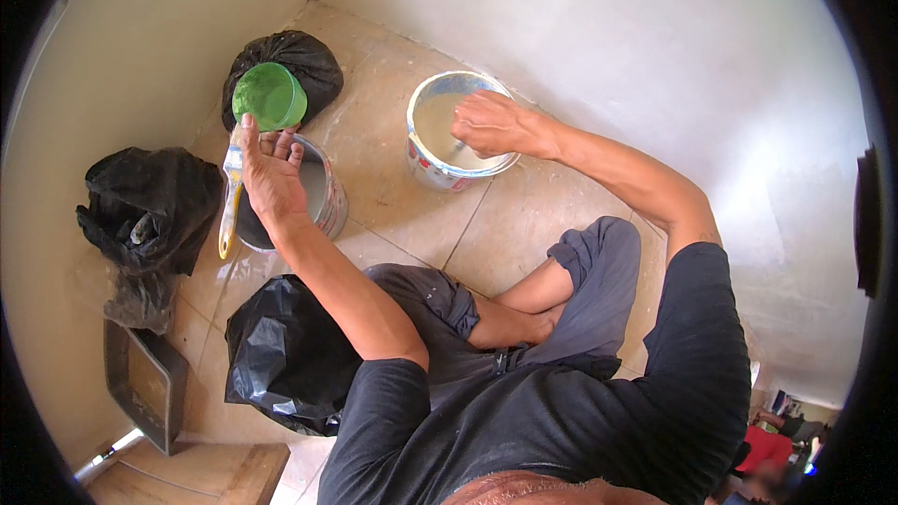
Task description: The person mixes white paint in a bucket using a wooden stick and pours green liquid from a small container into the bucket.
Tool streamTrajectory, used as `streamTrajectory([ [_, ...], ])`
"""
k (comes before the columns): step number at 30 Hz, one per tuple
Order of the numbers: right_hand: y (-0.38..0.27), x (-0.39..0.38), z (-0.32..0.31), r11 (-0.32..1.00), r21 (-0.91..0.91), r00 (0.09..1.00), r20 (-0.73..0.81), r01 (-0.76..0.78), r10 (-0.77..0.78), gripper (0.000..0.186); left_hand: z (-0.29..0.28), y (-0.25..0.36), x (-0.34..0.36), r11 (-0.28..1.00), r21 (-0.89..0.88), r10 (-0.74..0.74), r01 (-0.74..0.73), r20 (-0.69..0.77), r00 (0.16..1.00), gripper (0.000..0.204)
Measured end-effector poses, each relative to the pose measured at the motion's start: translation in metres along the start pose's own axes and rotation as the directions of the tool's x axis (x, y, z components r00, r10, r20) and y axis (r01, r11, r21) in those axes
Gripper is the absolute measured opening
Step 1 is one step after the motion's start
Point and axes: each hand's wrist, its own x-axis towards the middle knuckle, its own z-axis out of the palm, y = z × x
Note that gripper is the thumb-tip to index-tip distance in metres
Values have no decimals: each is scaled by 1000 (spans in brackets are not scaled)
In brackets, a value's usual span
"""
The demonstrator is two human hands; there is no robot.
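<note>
My left hand [271,173] is curled at the lower edge of a green plastic cup [269,96], its thumb against the cup's side and its fingers bent below. A paintbrush [231,192] with a yellow-edged handle lies beside this hand, bristles upward in the picture. Below the hand stands a pail [327,189] with greyish contents, partly hidden by the hand and wrist. My right hand [496,123] is closed in a fist over a white paint pail [444,176] holding off-white liquid [435,126]. A small greyish piece shows under the fist; the rest is hidden.
Black plastic bags lie by the far corner [318,70], along the left wall [150,206] and by my left leg [285,355]. A dark rectangular tray [173,393] leans near a wooden board [187,477]. Walls rise close on both sides. My crossed legs [599,290] rest on the tiles.
</note>
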Motion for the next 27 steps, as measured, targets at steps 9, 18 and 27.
streamTrajectory([
  [9, 31, -7, -21, 947, -245, 918, 286, -208, 276, 8, -4, -2, 5, 1000, -19, 7, -6, 39, 999, 57],
  [18, -5, 5, -5, 998, 4, 948, 311, -70, 65, 12, -9, 2, 2, 999, -38, 25, -24, 35, 999, 55],
  [27, 7, 17, -8, 991, -130, 966, 258, 25, 9, 11, -11, 6, 1, 1000, -17, 20, -19, 32, 999, 55],
])
